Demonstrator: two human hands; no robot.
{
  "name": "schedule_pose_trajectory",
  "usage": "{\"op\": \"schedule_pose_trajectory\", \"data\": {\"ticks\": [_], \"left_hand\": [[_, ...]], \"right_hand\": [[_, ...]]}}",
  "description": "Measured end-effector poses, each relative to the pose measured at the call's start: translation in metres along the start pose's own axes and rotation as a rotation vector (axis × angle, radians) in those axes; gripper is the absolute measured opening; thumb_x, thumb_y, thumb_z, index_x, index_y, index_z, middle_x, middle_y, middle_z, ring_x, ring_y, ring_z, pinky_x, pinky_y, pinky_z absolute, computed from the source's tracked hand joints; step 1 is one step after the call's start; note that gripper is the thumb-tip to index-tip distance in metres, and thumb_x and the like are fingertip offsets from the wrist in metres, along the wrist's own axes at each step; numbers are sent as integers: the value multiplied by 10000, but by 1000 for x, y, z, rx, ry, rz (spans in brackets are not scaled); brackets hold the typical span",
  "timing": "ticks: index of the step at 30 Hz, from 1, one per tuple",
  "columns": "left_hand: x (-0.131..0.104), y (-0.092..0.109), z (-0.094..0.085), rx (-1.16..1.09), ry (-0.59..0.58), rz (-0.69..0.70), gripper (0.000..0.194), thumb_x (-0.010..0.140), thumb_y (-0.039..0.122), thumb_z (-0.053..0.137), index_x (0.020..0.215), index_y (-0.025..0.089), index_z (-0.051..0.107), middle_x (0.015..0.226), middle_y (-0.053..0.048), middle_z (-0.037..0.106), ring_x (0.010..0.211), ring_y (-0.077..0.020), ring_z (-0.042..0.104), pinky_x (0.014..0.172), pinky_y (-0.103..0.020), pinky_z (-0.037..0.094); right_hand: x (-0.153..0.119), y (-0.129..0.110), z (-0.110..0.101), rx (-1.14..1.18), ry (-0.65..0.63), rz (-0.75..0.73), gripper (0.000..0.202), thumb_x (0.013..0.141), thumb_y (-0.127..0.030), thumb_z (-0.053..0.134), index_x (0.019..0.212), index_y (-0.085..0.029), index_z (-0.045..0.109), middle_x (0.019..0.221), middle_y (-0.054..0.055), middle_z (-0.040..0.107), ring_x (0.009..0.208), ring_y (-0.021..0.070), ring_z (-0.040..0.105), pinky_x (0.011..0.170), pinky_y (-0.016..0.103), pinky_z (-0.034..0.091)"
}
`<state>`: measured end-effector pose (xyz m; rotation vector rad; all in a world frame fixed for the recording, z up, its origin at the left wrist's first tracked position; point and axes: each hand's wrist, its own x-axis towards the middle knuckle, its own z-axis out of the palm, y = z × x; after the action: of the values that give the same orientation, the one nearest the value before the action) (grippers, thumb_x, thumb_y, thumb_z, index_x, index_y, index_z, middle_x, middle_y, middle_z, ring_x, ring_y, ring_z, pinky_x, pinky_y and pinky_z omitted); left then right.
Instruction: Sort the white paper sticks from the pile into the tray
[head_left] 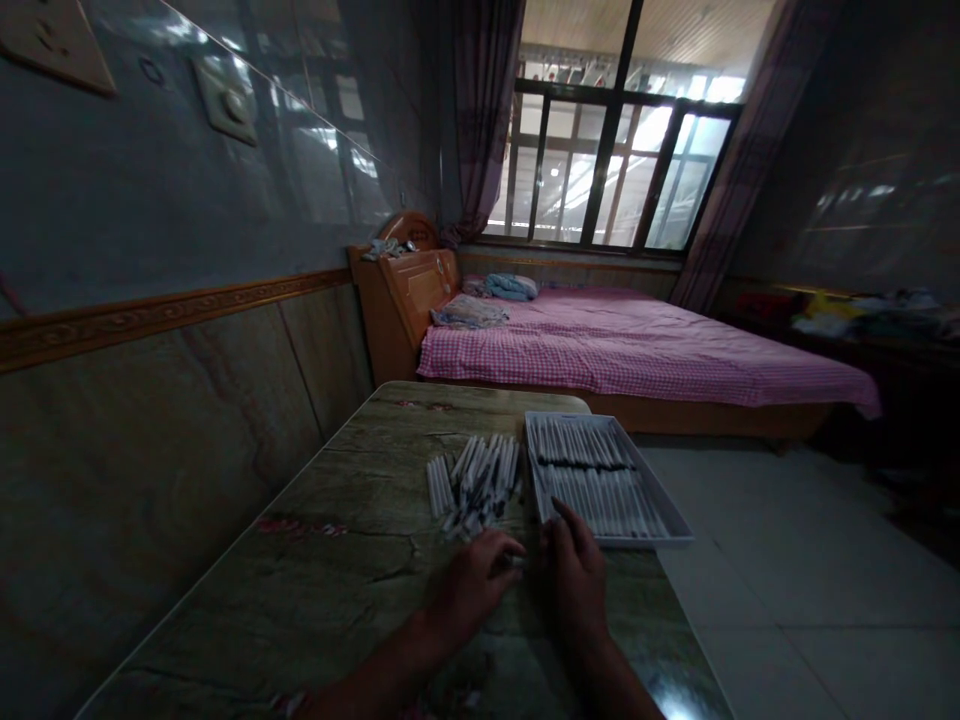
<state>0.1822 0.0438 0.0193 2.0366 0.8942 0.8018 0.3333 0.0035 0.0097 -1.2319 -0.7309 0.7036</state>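
My left hand (474, 572) is over the table just in front of the loose pile, its fingers pinched together. A small pale bit shows at its fingertips, too blurred to name. My right hand (577, 570) is beside it at the near left corner of the tray, the fingers curled, and anything in them is hidden. Ahead of my left hand lies a loose heap of slim clear pen-like tubes (480, 470) with dark parts. The shallow white tray (667, 515) holds two rows of similar tubes (600, 500), laid side by side.
The marble-patterned table (337, 530) has a rounded far corner, and the tray overhangs its right edge. Beyond it stands a bed (600, 340) with a pink checked sheet and a wooden headboard (416, 300). A tiled wall (187, 450) runs along the left.
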Motion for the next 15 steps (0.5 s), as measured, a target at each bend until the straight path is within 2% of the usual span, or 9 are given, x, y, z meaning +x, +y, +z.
{"op": "schedule_pose_trajectory", "data": {"ticks": [2,5,8,10,12,15], "left_hand": [[3,5,3,191,-72,51,302,767,82,574,1014,229,664,1059,-44,677,985,-190,627,880,-311,473],[8,14,7,450,-185,72,264,805,73,517,972,208,671,1023,-72,684,983,-214,622,869,-337,472],[9,17,10,512,-192,35,265,831,76,467,935,192,681,983,-94,689,974,-233,619,869,-357,468],[7,12,6,393,-98,4,308,823,81,471,1008,210,682,1016,-89,688,990,-234,619,893,-365,460],[6,0,-3,160,69,-45,375,814,101,491,1119,245,657,1064,-73,681,998,-222,625,909,-359,460],[12,-20,-23,-368,366,-272,305,761,186,609,1059,202,675,919,-55,690,810,-205,663,741,-315,527]], "right_hand": [[-1,0,1,-49,-11,-31,473,816,-485,580,1150,-159,658,824,41,682,674,156,598,586,247,474],[-3,-1,2,-119,-41,-86,438,810,-480,578,1086,-161,698,874,60,708,727,177,623,634,266,495],[-4,-2,3,-171,-60,-129,391,811,-467,565,1001,-165,724,878,65,724,753,194,645,653,273,510],[-4,-1,3,-200,-70,-151,366,821,-456,547,964,-171,727,874,66,730,760,199,654,667,275,518],[-5,0,2,-242,-86,-167,356,840,-451,521,958,-180,719,881,64,733,778,200,662,690,276,521],[-8,2,3,-326,-134,-180,348,869,-438,480,967,-191,704,920,68,730,836,204,670,742,279,518]]}}
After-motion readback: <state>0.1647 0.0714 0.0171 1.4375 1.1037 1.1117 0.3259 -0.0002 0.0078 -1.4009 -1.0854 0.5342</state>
